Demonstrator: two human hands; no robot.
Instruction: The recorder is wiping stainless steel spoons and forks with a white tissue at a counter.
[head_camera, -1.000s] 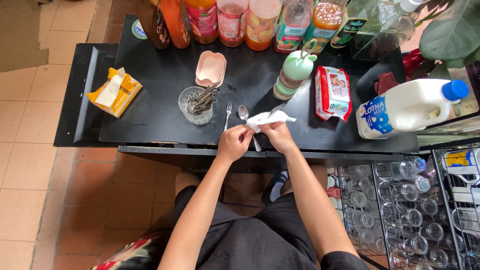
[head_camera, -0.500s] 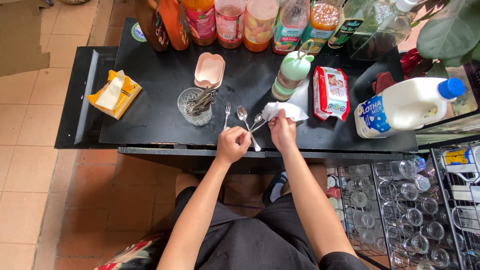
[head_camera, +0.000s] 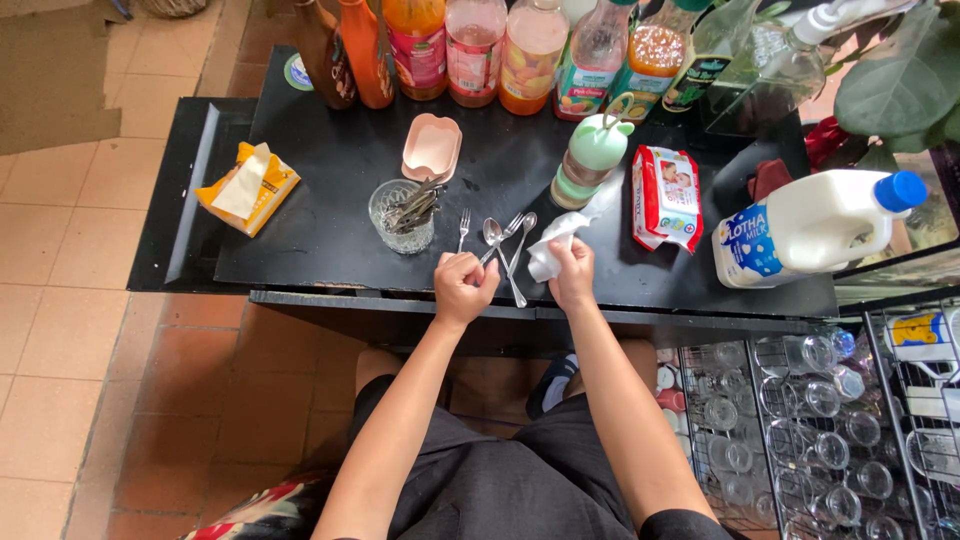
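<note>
My left hand (head_camera: 463, 287) is closed in a fist at the black table's front edge (head_camera: 400, 300), its fingers around the handle end of a spoon (head_camera: 522, 224) that slants up to the right. My right hand (head_camera: 574, 272) sits just to the right, pinching a crumpled white wipe (head_camera: 546, 256). A second spoon (head_camera: 494, 236) lies between the hands with its handle pointing at the table edge. A small fork (head_camera: 463, 226) lies left of the spoons.
A glass of cutlery (head_camera: 402, 214), a pink dish (head_camera: 431, 146), a green-capped bottle (head_camera: 590, 158), a wipes pack (head_camera: 667, 196), a white milk jug (head_camera: 815, 224) and a yellow tissue box (head_camera: 246, 186) stand around. Bottles (head_camera: 470, 45) line the back. Glass racks (head_camera: 800, 430) stand at lower right.
Both hands were together on the wipe over the cutlery. They have separated: the right hand keeps the wipe, and the left hand has dropped to the spoon's handle.
</note>
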